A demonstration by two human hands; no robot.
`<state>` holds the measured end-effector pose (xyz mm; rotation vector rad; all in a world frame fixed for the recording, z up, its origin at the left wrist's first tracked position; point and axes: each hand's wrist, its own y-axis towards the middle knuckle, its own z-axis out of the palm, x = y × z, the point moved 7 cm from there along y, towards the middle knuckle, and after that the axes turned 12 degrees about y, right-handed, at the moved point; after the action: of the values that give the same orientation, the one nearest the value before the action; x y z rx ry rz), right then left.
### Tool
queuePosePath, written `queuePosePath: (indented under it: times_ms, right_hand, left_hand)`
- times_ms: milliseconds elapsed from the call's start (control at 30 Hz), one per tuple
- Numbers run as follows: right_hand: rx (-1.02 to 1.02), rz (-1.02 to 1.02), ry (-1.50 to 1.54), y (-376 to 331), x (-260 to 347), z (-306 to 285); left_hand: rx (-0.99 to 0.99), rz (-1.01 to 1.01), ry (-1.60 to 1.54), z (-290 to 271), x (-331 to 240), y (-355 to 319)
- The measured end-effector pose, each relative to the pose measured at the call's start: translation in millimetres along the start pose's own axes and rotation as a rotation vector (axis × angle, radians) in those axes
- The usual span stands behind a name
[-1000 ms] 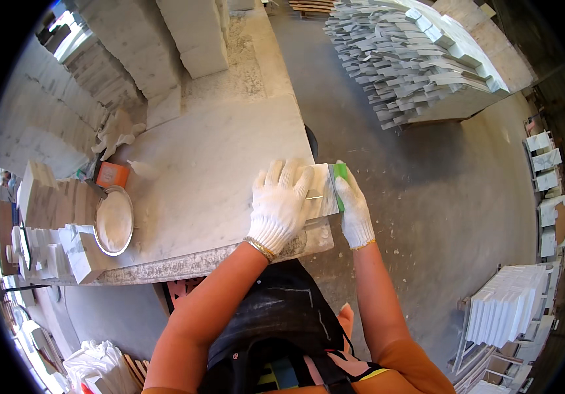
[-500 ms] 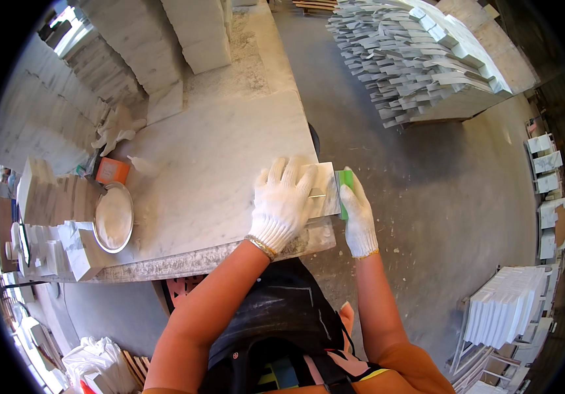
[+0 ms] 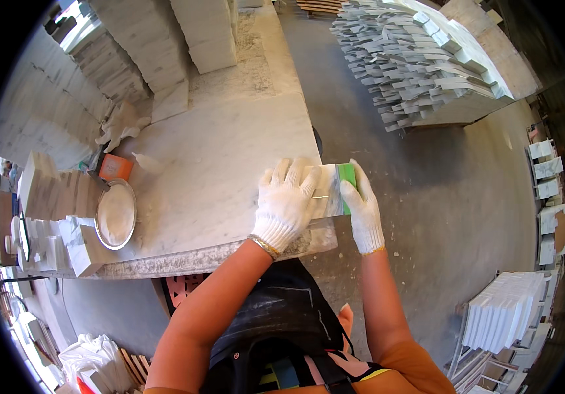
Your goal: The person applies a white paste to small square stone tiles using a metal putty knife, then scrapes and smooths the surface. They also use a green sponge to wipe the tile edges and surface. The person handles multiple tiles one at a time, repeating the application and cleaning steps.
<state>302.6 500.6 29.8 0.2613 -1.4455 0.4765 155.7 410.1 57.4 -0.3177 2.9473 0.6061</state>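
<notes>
My left hand (image 3: 286,200), in a white knit glove, lies flat with fingers stretched over a pale stone tile (image 3: 325,188). It presses the tile onto the stone-topped bench (image 3: 210,164) at its right edge. The tile's right end sticks out past the bench. In a matching glove, my right hand (image 3: 366,213) grips a green block (image 3: 347,175), which looks like a sanding pad, against that overhanging end. The thumb rests on the near side of the block; the other fingers are mostly hidden behind it.
A metal bowl (image 3: 134,224) of pale powder or paste stands on the bench, beside an orange box (image 3: 115,168) and crumpled white gloves or cloth (image 3: 125,125). Tall stone stacks (image 3: 141,43) line the bench's far left. Piled stone strips (image 3: 407,69) stand across the floor.
The green block has tilted so its broad face shows, and my right hand has shifted slightly with it. My left hand keeps its place on the tile; the view has shifted a little.
</notes>
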Motion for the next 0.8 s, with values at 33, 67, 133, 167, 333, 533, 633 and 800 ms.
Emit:
queuePosePath:
  times_ms: [33, 67, 133, 167, 333, 533, 633, 800]
  right_hand:
    - [0.015, 0.0, -0.013, -7.7, 4.0, 0.4]
    - [0.032, -0.05, -0.085, -15.5, 6.7, 1.7]
    - [0.057, -0.158, -0.228, -28.0, 12.9, 3.2]
    - [0.047, -0.134, -0.225, -26.3, 11.0, 5.2]
    - [-0.025, -0.038, -0.044, 12.5, -8.0, 1.4]
    - [0.098, -0.094, -0.279, -28.0, 20.2, 5.3]
    - [0.02, -0.104, -0.247, -17.8, 9.4, 4.6]
    - [-0.036, 0.084, 0.196, 8.6, -22.5, -5.0]
  left_hand:
    - [-0.001, 0.001, -0.002, 3.8, 1.5, -0.6]
    - [0.0, -0.004, 0.0, 1.8, 1.7, -0.7]
    - [-0.001, 0.0, 0.001, -4.9, 0.1, 0.7]
    - [0.005, 0.003, 0.006, -3.5, 0.5, -0.1]
    - [0.008, -0.01, 0.036, -6.3, -2.3, -0.4]
    - [-0.013, -0.004, -0.054, -9.4, 1.3, 1.9]
    - [0.039, -0.007, 0.002, -5.6, 0.3, 1.5]
    - [0.008, 0.01, -0.008, -8.0, -3.2, 6.3]
